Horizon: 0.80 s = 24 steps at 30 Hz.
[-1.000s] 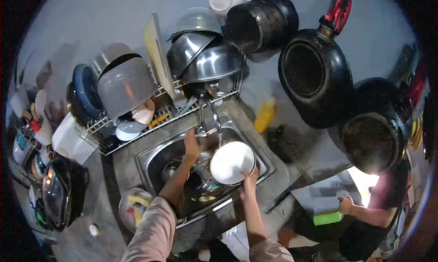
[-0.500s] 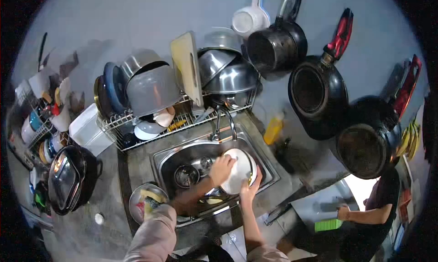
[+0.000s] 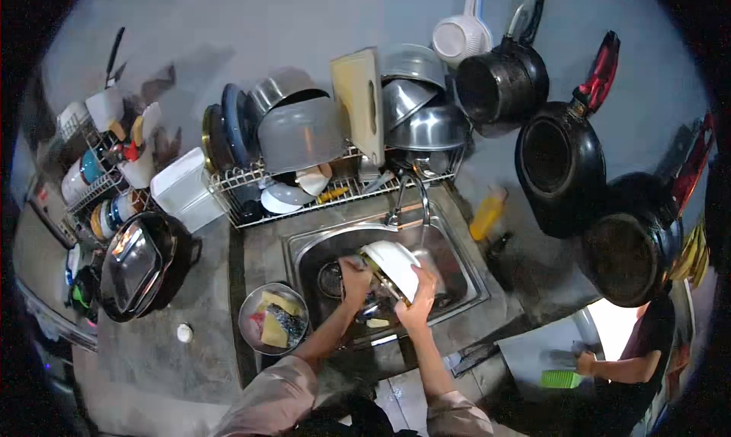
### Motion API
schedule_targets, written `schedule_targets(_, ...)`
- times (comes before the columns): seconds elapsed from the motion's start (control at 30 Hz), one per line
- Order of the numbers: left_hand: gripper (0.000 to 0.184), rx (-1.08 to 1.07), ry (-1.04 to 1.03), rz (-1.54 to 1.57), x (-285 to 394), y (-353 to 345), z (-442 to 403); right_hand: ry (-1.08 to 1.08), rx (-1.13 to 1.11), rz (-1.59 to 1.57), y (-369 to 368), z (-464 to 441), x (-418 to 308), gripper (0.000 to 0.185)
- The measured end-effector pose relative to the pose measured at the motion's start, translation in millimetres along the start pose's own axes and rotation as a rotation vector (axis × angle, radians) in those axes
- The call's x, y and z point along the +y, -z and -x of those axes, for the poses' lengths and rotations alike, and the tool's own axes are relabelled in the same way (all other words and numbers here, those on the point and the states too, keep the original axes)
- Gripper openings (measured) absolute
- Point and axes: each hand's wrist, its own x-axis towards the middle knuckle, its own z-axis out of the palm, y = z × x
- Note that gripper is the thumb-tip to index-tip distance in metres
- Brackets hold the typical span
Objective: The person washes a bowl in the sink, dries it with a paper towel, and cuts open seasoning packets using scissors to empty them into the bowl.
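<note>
- The white bowl (image 3: 394, 266) is over the sink (image 3: 474, 291), tipped on its side, with its open side toward 8 o'clock.
- The right hand (image 3: 417, 294) has its fingers bent around the bowl's edge at about 5 o'clock. It holds the bowl tight.
- The left hand (image 3: 354, 282) is at 8 o'clock on the bowl, by its open side. Its fingers are curled in, but I can't tell how far open they are or if they hold something small.
- From the white bowl, the shiny tap (image 3: 411, 197) is between 12 and 1 o'clock.
- A round see-through dish (image 3: 330, 279) sits in the sink at 9 o'clock, just beside the left hand.
- A metal bowl (image 3: 245, 324) is on the counter (image 3: 209, 285) at 8 o'clock. It has yellow, pink and dark bits in it.
- The wire rack (image 3: 288, 208) is at 11 o'clock, full of pots and bowls. A tan board (image 3: 356, 94) stands up in it.
- A yellow bottle (image 3: 487, 215) is at 2 o'clock. Black pans (image 3: 560, 163) hang past it.
- At 4 o'clock, well apart, another person's hand (image 3: 585, 363) is near a green thing (image 3: 560, 378).
</note>
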Motion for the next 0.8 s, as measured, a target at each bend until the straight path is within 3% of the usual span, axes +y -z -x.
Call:
schedule_targets(0.07, 0.018, 0.061, 0.102, 0.138, 1.1, 13.7, -8.3, 0.094, -0.133, -0.109, 5.2, -8.3, -5.5, 0.060)
schedule_targets(0.17, 0.035, -0.455, -0.016, 0.483, 33.0, 57.6, -44.5, 0.314, -0.268, -0.120, 17.2, -25.6, -21.9, 0.061)
schedule_targets(0.2, 0.035, -0.422, -0.024, 0.475, 43.9, 65.1, -50.0, 0.425, -0.327, -0.132, 17.4, -32.2, -26.5, 0.061)
schedule_targets(0.27, 0.055, -0.568, 0.007, 0.311, 66.4, 89.3, -51.6, 0.420, -0.254, -0.236, 14.2, -32.2, -28.1, 0.061)
schedule_targets(0.33, 0.056, -0.447, -0.385, -0.105, 108.6, 99.8, -51.5, 0.172, -0.074, -0.259, 6.9, -26.0, -16.9, 0.053)
schedule_targets(0.4, 0.057, -0.418, -0.440, -0.262, 144.1, 117.0, -48.8, 0.036, 0.036, -0.328, 0.8, -36.4, -59.3, 0.057)
schedule_targets(0.47, 0.059, -0.361, -0.421, -0.312, 175.3, 137.2, -30.4, 0.001, -0.083, -0.345, -34.3, 6.7, 66.0, 0.055)
schedule_targets(0.5, 0.059, -0.332, -0.480, -0.353, 181.6, 152.2, -18.1, 0.026, -0.148, -0.394, -57.7, 15.2, 52.3, 0.055)
schedule_targets(0.53, 0.059, -0.319, -0.546, -0.387, 187.0, 166.5, -7.3, -0.051, -0.300, -0.214, -74.7, 24.0, 40.8, 0.054)
schedule_targets(0.63, 0.064, -0.281, -0.466, -0.385, 230.2, 236.2, 27.6, -0.266, -0.652, 0.412, -101.2, 53.2, -28.5, 0.050)
schedule_targets(0.7, 0.072, -0.277, -0.204, -0.353, 264.1, 295.4, 52.6, -0.774, -0.397, -0.331, -105.7, 60.6, -164.1, 0.051)
schedule_targets(0.77, 0.076, -0.217, -0.159, -0.296, 275.6, 366.7, 94.3, -0.419, -0.701, -0.479, -143.2, 83.6, -184.7, 0.052)
schedule_targets(0.8, 0.076, -0.144, -0.016, -0.234, 300.0, 396.3, 121.7, -0.348, -0.771, -0.516, -133.9, 90.0, -241.9, 0.053)
